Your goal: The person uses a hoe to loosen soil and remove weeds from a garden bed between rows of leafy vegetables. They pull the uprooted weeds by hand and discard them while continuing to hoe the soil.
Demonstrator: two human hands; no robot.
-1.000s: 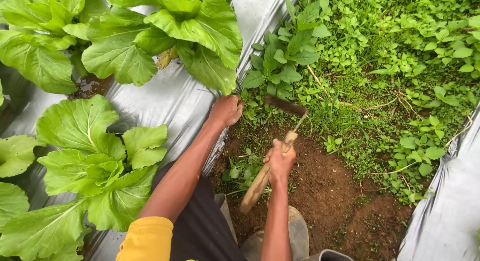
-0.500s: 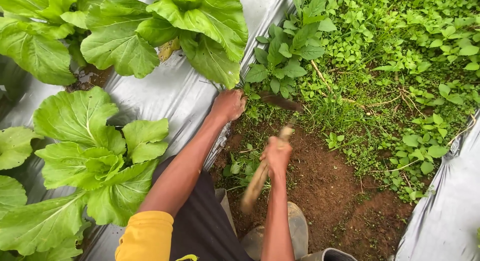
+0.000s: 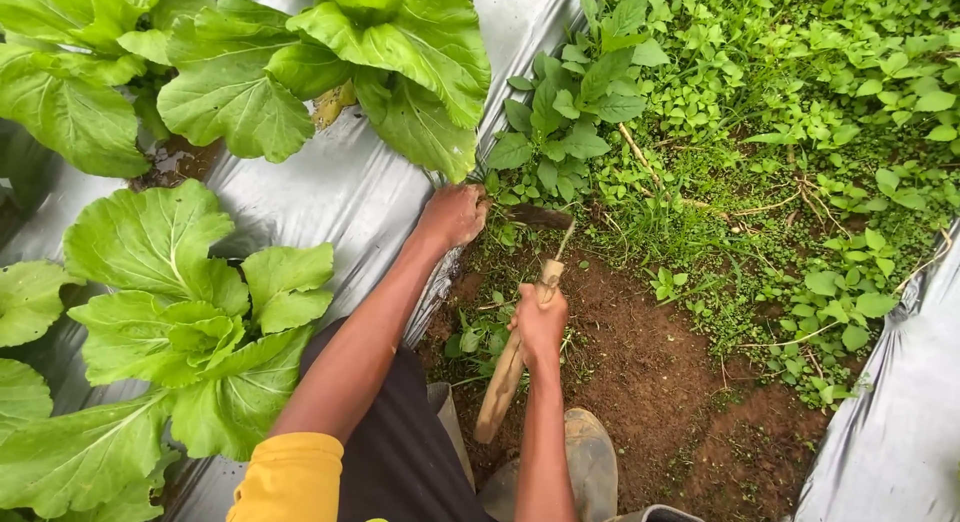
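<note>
Fingers (image 3: 540,317) of my right hand wrap the wooden hoe handle (image 3: 505,377), blade (image 3: 540,218) biting soil under the leafy weed (image 3: 570,122); left hand (image 3: 455,214) grips its base. Mid-weeding, I reckon: next needs a firm pull.

My left hand (image 3: 455,214) sits at the base of a weed clump (image 3: 570,112); fingertips hidden among stems, so I cannot tell whether they grip. Hoe blade (image 3: 540,218) dark, partly buried under leaves; edge unreadable. Wooden handle (image 3: 505,377) covered midway by my right hand (image 3: 540,322). Boots (image 3: 592,462) and leafy greens (image 3: 190,322) cut off by frame edges.
</note>
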